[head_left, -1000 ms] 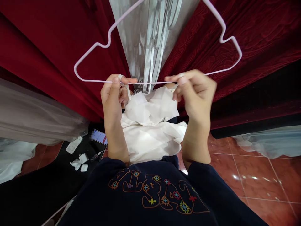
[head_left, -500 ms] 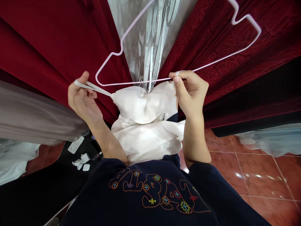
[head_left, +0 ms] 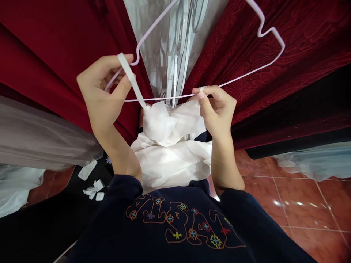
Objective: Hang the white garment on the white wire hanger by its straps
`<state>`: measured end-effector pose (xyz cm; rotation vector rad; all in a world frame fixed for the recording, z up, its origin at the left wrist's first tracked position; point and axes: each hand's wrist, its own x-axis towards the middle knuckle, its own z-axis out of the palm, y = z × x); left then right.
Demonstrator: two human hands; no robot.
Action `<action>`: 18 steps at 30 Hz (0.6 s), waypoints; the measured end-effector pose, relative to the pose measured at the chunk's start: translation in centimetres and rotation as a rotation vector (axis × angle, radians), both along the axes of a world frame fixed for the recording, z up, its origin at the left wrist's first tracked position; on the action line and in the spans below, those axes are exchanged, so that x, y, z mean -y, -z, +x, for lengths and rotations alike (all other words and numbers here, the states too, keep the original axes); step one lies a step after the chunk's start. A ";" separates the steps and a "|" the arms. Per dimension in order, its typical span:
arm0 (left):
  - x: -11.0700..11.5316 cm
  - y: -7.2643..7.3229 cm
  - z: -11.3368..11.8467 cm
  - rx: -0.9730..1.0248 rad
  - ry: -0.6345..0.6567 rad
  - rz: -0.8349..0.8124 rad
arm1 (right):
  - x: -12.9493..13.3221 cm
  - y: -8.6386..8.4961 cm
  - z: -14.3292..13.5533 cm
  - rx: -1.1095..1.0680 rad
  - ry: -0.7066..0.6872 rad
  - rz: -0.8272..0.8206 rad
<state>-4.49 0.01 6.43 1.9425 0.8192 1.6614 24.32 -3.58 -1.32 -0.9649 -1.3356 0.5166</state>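
A pale pink clothes hanger (head_left: 154, 99) spans the space in front of me, its hook outside the view. My left hand (head_left: 105, 91) is closed around the hanger's left end, with a white strap (head_left: 130, 78) looped over its fingers at the notch. That strap runs down to a white garment (head_left: 171, 164) bunched on my lap. My right hand (head_left: 216, 109) pinches the hanger's bottom bar between thumb and forefinger, and a second narrow white band crosses that forefinger. Part of the garment's top edge lies behind the right fingers.
Dark red curtains (head_left: 55, 44) hang on both sides, with a grey sheer cloth (head_left: 150, 25) between them. On a black surface (head_left: 41, 226) at left lie a white charger (head_left: 99, 185) and a clear case (head_left: 87, 170). Red tiles (head_left: 301, 208) cover the floor at right.
My left hand has moved up and right with the strap, from beside the hanger onto its left end. The hanger's right end has shifted left and down; my right hand moved slightly left.
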 end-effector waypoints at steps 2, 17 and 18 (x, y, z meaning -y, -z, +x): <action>-0.9 -0.7 0.4 -0.060 0.049 -0.004 | 0.1 -0.1 0.0 -0.011 0.006 0.005; -1.4 7.5 2.4 0.775 0.145 -0.461 | 0.2 0.1 -1.1 -0.015 0.057 0.063; -1.4 7.9 3.0 0.781 0.165 -0.467 | 0.2 0.2 -1.1 -0.026 0.064 0.078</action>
